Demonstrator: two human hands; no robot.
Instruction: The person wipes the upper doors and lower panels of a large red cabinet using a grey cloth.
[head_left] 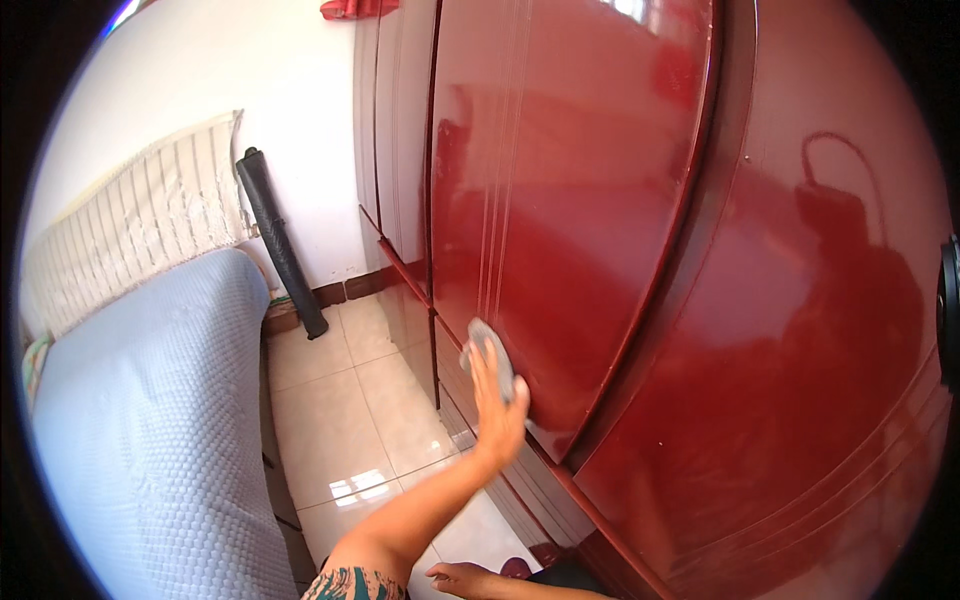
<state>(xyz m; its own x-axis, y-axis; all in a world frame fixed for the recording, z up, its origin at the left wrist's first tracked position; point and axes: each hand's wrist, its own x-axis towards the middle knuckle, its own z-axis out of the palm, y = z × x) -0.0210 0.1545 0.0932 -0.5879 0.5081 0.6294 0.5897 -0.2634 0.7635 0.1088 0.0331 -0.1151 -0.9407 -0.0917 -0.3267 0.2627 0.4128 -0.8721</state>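
Note:
My left hand lies with outstretched fingers over a grey cloth, pressing it against the lower part of a glossy dark red wardrobe door. The cloth's edges show around the fingers, and its underside is hidden against the door. Low in the picture, my right hand hangs near the wardrobe's base, apart from the door. Its fingers point left, loosely extended, with nothing seen in them.
A bed with a light blue quilted cover and a plastic-wrapped headboard stands on the left. A long black roll leans against the white wall. Pale tiled floor runs between bed and wardrobe. A red item shows at the top.

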